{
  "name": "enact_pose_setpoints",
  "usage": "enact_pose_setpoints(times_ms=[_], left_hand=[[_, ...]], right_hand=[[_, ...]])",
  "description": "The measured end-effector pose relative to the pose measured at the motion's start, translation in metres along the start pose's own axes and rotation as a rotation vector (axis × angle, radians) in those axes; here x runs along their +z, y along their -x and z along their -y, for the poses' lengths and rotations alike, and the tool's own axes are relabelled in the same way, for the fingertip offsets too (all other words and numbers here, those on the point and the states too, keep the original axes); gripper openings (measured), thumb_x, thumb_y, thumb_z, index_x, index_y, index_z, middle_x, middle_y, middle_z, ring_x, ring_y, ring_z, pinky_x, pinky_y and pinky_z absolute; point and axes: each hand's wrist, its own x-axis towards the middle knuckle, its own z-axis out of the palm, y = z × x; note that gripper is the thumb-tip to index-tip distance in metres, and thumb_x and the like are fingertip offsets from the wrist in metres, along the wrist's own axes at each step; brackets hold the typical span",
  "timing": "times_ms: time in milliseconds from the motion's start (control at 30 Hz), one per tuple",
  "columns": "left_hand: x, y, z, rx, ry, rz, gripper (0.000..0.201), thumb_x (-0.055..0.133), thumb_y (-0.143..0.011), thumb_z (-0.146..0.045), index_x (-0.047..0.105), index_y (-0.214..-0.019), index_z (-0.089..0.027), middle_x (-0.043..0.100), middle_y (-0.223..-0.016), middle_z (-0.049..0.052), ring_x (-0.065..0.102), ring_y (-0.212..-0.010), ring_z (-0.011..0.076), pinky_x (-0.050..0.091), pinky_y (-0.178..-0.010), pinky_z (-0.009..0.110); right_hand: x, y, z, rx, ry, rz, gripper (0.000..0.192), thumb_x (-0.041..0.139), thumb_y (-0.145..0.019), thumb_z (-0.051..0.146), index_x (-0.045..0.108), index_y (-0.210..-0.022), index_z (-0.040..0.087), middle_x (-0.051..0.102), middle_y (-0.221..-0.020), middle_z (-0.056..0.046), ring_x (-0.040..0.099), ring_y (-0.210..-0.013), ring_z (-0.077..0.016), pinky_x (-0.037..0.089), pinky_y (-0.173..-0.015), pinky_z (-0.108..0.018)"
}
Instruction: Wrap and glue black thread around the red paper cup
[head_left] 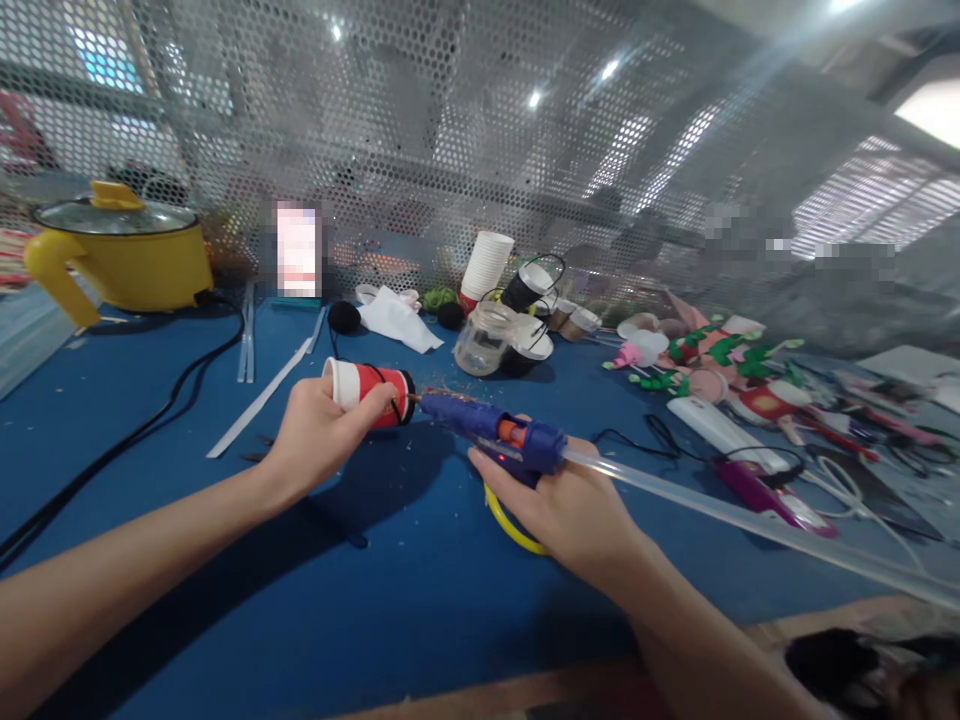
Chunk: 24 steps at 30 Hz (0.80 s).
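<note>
My left hand (322,435) is wrapped round a small red and white paper cup (365,388) lying on its side, its open white mouth to the left. A black band and a black cord go round the cup's right end. In my right hand (574,500) is a blue hot glue gun (480,422) with a small red light. Its nozzle points left, at or very near the black end of the cup; whether they touch I cannot tell. A long clear glue stick (675,488) sticks out of the gun's back. Below the gun, yellow scissor-like handles (514,527) show partly behind my hand.
A yellow electric pot (142,260) with a black cable stands at the left back. Stacked white cups (487,265), a clear jar (484,340) and a white tissue (397,320) stand or lie behind my hands. Red and green crafted pieces (720,360) and a power strip (724,435) crowd the right.
</note>
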Motion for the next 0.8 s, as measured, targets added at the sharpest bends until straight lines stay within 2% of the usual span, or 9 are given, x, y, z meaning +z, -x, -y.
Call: enact_pose_setpoints(times_ms=[133,567,800], left_hand=[[-0.0003,0.0,0.0019,0.022,-0.023,-0.004,0.028,0.056,-0.065,-0.035,0.048,-0.047,-0.015,0.038,-0.047,-0.004,0.031,-0.044,0.0071,0.026,-0.038,0.019],[-0.0001,0.0017,0.0016,0.041,-0.061,-0.013,0.033,0.056,-0.066,-0.033,0.04,-0.042,-0.017,0.035,-0.044,-0.005,0.029,-0.042,0.0069,0.024,-0.036,0.02],[0.0009,0.002,0.0078,0.031,-0.072,-0.007,0.025,0.056,-0.067,-0.037,0.055,-0.056,-0.014,0.047,-0.054,-0.001,0.041,-0.051,0.0098,0.033,-0.042,0.02]], right_hand=[[-0.0002,0.0,0.0006,0.003,-0.002,0.013,0.017,0.047,-0.074,0.029,0.06,-0.07,0.02,0.064,-0.065,-0.005,0.061,-0.06,-0.0183,0.047,-0.056,-0.027],[-0.0008,-0.002,0.0021,0.049,0.04,0.025,0.017,0.047,-0.073,0.03,0.061,-0.07,0.02,0.066,-0.067,-0.007,0.063,-0.064,-0.0216,0.048,-0.056,-0.03],[0.0007,-0.0016,0.0013,0.055,0.061,0.024,0.017,0.048,-0.073,0.03,0.062,-0.072,0.02,0.066,-0.068,-0.007,0.063,-0.065,-0.0226,0.048,-0.057,-0.03]])
